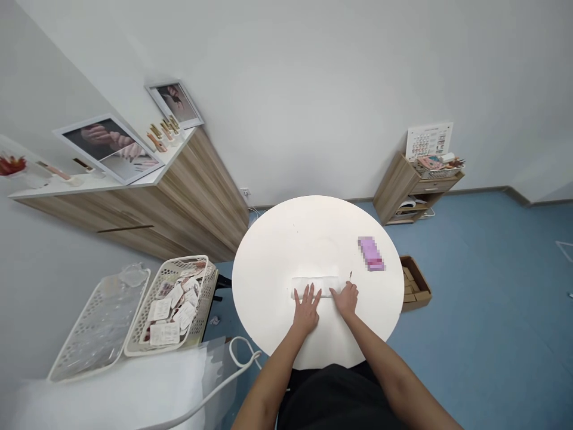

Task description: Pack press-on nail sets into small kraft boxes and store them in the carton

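Note:
Both my hands rest on a folded white cloth (315, 287) lying near the front of a round white table (286, 251). My left hand (307, 310) lies flat over the cloth's left part, fingers spread and holding nothing. My right hand (345, 300) sits on the cloth's right end with its fingers drawn together. A thin dark pointed item (350, 275) shows just past those fingertips; I cannot tell whether it is held. A pink box (371, 253), blurred in the picture, lies farther right on the table, apart from both hands.
To the left stand white perforated baskets (172, 304) holding paper packets, with a wooden cabinet (165, 209) behind them. A cardboard box (414, 283) sits on the blue floor at the table's right. A small wooden shelf unit (414, 185) stands beyond it. A white cable (242, 352) loops at lower left.

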Tool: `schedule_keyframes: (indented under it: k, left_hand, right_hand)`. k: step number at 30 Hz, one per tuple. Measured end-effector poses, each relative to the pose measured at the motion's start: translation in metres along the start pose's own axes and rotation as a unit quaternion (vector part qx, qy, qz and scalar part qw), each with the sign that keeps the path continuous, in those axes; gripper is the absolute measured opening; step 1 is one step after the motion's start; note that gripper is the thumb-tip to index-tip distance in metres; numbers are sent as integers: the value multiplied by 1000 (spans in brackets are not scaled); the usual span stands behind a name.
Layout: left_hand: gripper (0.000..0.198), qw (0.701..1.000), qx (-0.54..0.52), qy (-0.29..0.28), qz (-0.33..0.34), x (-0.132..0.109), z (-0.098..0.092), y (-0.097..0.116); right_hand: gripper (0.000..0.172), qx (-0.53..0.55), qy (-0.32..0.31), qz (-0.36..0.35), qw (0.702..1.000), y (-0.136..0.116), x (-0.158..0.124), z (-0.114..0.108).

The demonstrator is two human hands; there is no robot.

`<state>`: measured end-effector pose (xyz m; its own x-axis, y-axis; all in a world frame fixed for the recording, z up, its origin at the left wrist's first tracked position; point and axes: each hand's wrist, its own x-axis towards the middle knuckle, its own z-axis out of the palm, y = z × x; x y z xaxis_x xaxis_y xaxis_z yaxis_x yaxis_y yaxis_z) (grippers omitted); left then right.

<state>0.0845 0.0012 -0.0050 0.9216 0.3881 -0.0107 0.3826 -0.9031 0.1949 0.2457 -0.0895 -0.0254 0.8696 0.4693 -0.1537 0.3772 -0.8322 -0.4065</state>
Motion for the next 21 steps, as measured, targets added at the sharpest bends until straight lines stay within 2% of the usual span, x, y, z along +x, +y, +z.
schedule_keyframes:
  k: [3,7,12,15,18,21]
  left_hand:
    - [85,1000,-1,6,-21,-3,2,10]
    - [84,999,-6,16,-44,-7,6,21]
    - [83,998,-24,-5,-57,-7,5,20]
    - [81,998,-36,-25,-46,-6,0,14]
    - [80,996,-62,-53,-43,-6,-7,8]
    - [78,991,-98,-70,-57,-5,-10,4]
  right_hand:
    - [63,26,-9,31,999,10,-12,7]
    - [53,69,-63,56,994,3,-12,4]
    - [31,121,-56,12,991,-19,-5,-4]
    - [24,170,-40,-18,984,-33,-13,-6]
    - [22,243,-58,-81,965,-45,-30,-8]
    - [29,256,-85,-124,955,-48,-43,-11]
